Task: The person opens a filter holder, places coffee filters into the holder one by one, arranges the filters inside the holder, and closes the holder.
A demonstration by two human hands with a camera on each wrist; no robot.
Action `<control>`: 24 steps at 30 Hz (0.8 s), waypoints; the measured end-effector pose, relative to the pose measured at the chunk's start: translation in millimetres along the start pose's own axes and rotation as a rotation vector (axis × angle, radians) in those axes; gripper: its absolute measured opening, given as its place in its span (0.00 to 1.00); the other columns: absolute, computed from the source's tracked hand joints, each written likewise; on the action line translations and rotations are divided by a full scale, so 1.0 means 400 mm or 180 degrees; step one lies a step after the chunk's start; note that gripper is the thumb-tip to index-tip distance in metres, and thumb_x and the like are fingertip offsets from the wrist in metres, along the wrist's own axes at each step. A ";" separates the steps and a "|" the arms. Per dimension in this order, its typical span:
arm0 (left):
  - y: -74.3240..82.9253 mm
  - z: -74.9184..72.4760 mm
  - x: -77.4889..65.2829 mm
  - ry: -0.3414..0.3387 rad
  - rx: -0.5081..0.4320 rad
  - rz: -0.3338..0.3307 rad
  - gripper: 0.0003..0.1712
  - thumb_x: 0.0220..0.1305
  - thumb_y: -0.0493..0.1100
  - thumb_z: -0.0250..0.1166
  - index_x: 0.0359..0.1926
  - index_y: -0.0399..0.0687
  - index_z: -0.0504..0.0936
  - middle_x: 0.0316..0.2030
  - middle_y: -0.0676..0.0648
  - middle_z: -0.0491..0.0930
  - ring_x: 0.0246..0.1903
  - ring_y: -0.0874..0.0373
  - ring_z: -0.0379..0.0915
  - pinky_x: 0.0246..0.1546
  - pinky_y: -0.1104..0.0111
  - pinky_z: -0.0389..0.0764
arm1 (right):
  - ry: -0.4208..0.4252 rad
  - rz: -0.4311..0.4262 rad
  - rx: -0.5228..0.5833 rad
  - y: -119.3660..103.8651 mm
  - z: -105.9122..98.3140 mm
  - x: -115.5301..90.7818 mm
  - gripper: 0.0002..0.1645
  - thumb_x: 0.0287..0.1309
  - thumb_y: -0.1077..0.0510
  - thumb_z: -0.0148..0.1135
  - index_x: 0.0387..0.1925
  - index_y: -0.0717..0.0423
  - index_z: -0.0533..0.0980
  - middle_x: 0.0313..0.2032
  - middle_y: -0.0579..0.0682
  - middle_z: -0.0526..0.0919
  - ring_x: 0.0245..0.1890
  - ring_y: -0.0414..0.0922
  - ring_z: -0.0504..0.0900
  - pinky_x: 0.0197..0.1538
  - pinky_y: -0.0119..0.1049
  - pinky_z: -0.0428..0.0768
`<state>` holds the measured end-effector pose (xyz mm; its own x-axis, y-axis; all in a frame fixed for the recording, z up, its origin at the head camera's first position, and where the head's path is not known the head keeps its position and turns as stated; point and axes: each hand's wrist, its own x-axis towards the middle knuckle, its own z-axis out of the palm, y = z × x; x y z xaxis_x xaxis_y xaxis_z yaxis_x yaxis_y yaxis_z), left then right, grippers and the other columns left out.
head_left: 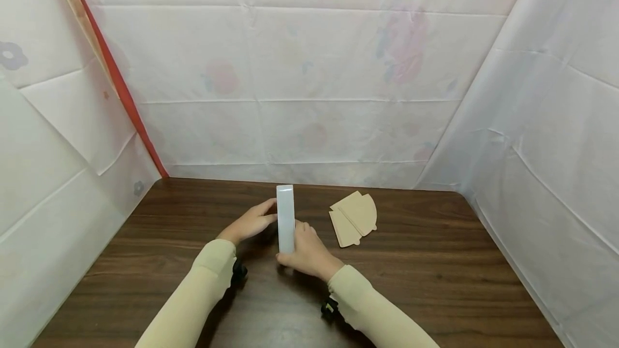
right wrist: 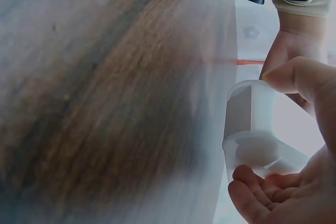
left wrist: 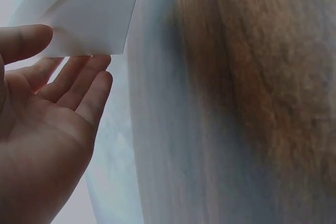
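A white paper box (head_left: 286,218) stands upright between both hands, its narrow side facing me in the head view. My left hand (head_left: 252,223) is at its left side. In the left wrist view, the left thumb lies in front of a white panel (left wrist: 92,17), with fingertips at and behind its lower edge. My right hand (head_left: 311,252) grips the box from the right and near end. In the right wrist view, the thumb rests at the rounded upper edge and curled fingers lie beneath the box (right wrist: 262,106), which shows a hollow, folded shape.
Flat beige cardboard pieces (head_left: 355,219) with a rounded edge and small tabs lie right of the hands on the dark wooden table (head_left: 435,278). White patterned sheeting (head_left: 300,69) hangs behind and on both sides. A red strip (head_left: 116,71) runs down the back left corner.
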<state>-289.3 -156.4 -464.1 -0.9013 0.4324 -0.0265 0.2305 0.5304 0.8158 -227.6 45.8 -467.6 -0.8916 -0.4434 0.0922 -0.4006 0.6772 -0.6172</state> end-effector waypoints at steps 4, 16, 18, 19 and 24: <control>0.007 0.003 -0.016 0.0028 0.0029 0.0089 0.30 0.79 0.47 0.52 0.76 0.46 0.60 0.71 0.40 0.63 0.71 0.41 0.56 0.66 0.42 0.61 | -0.0028 -0.0046 0.0039 0.002 -0.004 -0.014 0.54 0.51 0.48 0.71 0.71 0.71 0.58 0.49 0.55 0.73 0.44 0.47 0.70 0.47 0.40 0.76; 0.031 -0.001 -0.062 0.0091 -0.0019 0.0392 0.30 0.76 0.44 0.56 0.74 0.41 0.62 0.66 0.40 0.70 0.65 0.41 0.66 0.62 0.45 0.68 | -0.0022 -0.0263 0.0027 -0.004 -0.021 -0.034 0.51 0.44 0.50 0.71 0.67 0.69 0.64 0.46 0.51 0.73 0.43 0.44 0.71 0.46 0.36 0.75; 0.032 0.000 -0.067 0.0088 0.0005 0.0433 0.30 0.77 0.45 0.56 0.73 0.41 0.62 0.66 0.40 0.71 0.64 0.42 0.67 0.62 0.45 0.68 | -0.0027 -0.0327 0.0024 -0.003 -0.025 -0.036 0.49 0.43 0.51 0.71 0.66 0.67 0.65 0.45 0.50 0.74 0.42 0.43 0.71 0.46 0.36 0.75; 0.032 0.000 -0.069 0.0088 0.0017 0.0443 0.30 0.77 0.46 0.56 0.73 0.41 0.62 0.65 0.40 0.71 0.64 0.42 0.68 0.62 0.45 0.69 | -0.0030 -0.0358 0.0033 -0.002 -0.027 -0.038 0.48 0.43 0.51 0.71 0.66 0.65 0.66 0.45 0.50 0.75 0.42 0.43 0.71 0.45 0.36 0.75; 0.037 0.002 -0.082 0.0084 0.0028 0.0475 0.32 0.76 0.49 0.57 0.74 0.40 0.62 0.65 0.41 0.71 0.63 0.45 0.70 0.61 0.47 0.71 | -0.0015 -0.0539 0.0073 0.014 -0.036 -0.047 0.47 0.41 0.54 0.71 0.66 0.58 0.67 0.46 0.48 0.76 0.43 0.42 0.72 0.45 0.36 0.75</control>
<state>-256.0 -162.0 -451.5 -0.8661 0.4877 0.1100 0.3658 0.4681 0.8044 -216.2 66.2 -461.4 -0.8108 -0.5528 0.1926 -0.5400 0.5791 -0.6108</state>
